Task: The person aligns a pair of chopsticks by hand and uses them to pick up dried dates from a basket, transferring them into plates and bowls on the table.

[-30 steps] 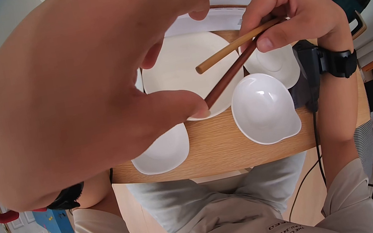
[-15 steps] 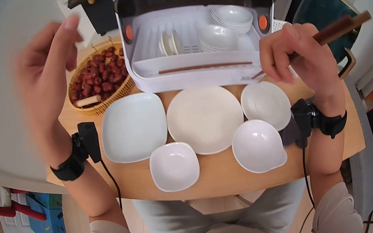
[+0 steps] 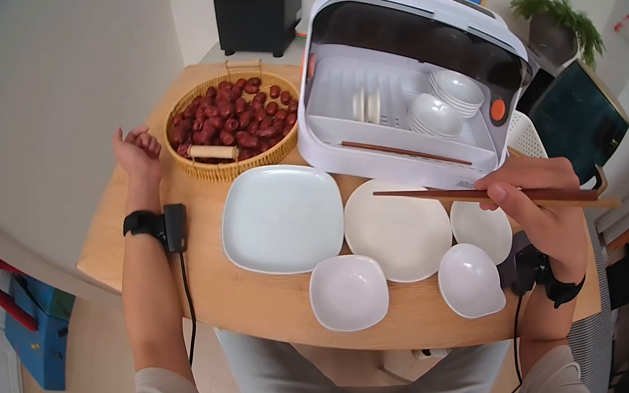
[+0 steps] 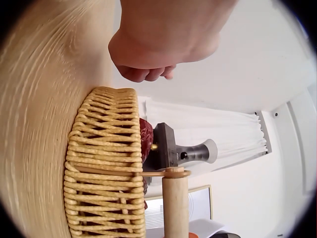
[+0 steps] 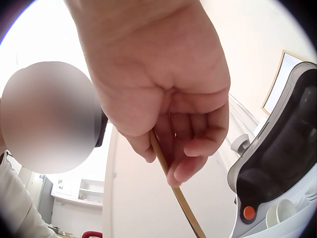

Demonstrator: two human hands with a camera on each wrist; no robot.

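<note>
My right hand (image 3: 544, 211) holds a pair of chopsticks (image 3: 449, 194) between thumb and fingers, their thin ends pointing left over the round cream plate (image 3: 399, 236). In the right wrist view the fingers of the hand (image 5: 163, 94) curl around the chopsticks (image 5: 185, 206). My left hand (image 3: 137, 156) is raised at the left, beside the wicker basket (image 3: 233, 164), holding nothing, its fingers loosely bent. The left wrist view shows this hand (image 4: 163, 42) above the woven basket side (image 4: 104, 158), not touching it.
An open white dish box (image 3: 322, 144) with stacked bowls (image 3: 435, 116) and a brown chopstick (image 3: 408, 153) stands behind the plates. Nearer me are a square plate (image 3: 281, 219), a square bowl (image 3: 348, 293), a spouted bowl (image 3: 469, 280) and a small round dish (image 3: 482, 230).
The left hand has moved away from the chopsticks to the left side, beside the basket. The right hand has lowered toward the plates, and the chopsticks now point left. The head view has turned.
</note>
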